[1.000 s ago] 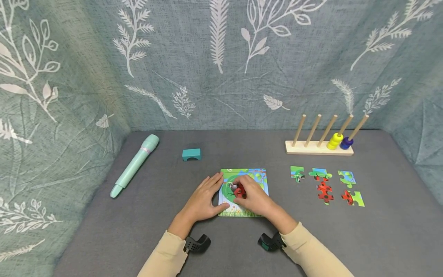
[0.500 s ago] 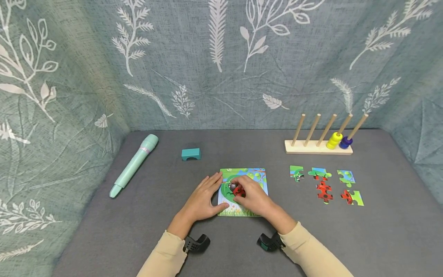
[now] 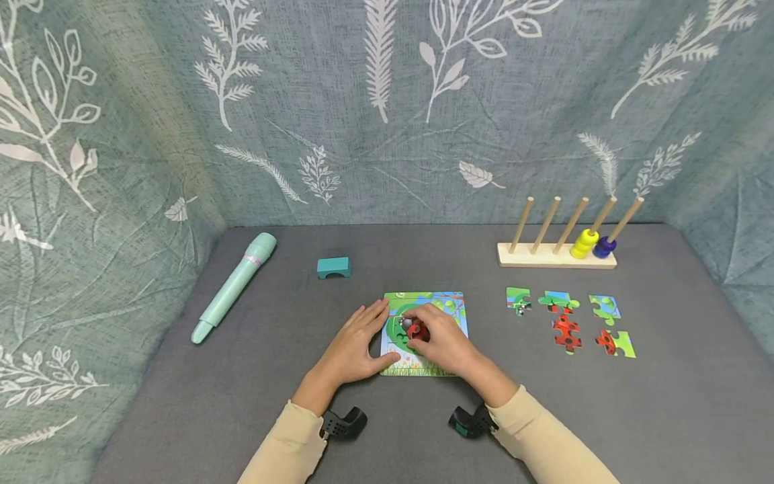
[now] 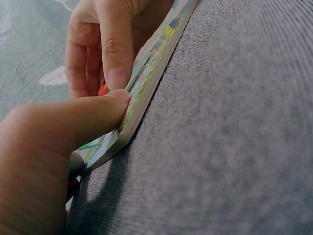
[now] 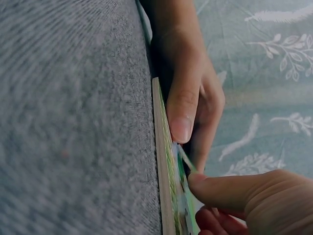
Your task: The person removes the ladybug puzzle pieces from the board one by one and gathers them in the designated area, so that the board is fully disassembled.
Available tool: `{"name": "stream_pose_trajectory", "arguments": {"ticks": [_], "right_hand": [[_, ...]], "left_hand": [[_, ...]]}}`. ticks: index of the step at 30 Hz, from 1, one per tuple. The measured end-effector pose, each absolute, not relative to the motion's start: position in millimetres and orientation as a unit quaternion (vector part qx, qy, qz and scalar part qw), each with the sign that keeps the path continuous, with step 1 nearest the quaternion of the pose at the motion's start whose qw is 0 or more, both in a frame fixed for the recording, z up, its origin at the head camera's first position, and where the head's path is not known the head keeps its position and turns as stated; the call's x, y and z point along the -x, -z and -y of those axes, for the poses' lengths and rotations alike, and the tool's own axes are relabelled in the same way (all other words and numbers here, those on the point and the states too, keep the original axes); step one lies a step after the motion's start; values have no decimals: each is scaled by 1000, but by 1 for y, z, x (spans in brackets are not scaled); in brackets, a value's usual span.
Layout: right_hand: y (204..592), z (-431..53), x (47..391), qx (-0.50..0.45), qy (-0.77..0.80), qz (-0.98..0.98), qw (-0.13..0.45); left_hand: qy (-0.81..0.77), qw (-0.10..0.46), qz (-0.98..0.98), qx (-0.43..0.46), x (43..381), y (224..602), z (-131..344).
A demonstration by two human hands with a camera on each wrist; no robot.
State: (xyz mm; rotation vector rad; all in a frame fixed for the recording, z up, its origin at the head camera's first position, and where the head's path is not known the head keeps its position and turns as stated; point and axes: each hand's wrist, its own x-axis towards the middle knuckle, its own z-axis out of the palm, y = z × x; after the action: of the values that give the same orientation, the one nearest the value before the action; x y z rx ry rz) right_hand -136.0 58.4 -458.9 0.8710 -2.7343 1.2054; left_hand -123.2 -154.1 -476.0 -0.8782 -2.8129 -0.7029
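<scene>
A square picture puzzle board, printed with grass, flowers and sky, lies in front of me in the head view. My left hand rests along its left side, fingers straight and thumb on the lower left part. Over the middle of the board, my right hand pinches a red and green ladybug puzzle piece between thumb and fingers. The right wrist view shows a thin piece edge tilted up from the board, by the right thumb. The fingers hide much of the piece.
Several loose puzzle pieces lie at the right, among them a red one. Behind them stands a wooden peg rack with yellow and blue beads. A teal arch block and a mint microphone-shaped object lie at the left.
The right fingers and the ladybug piece shift only slightly over the board. The left hand stays in place on its left side.
</scene>
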Motion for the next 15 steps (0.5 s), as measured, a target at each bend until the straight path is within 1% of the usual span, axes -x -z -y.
{"name": "stream_pose_trajectory", "arguments": {"ticks": [9, 15], "right_hand": [[453, -63, 137, -271, -400, 876, 2], [448, -72, 140, -256, -412, 874, 15]], "left_hand": [[235, 57, 926, 291, 123, 476, 155], [235, 58, 926, 290, 123, 476, 155]]}}
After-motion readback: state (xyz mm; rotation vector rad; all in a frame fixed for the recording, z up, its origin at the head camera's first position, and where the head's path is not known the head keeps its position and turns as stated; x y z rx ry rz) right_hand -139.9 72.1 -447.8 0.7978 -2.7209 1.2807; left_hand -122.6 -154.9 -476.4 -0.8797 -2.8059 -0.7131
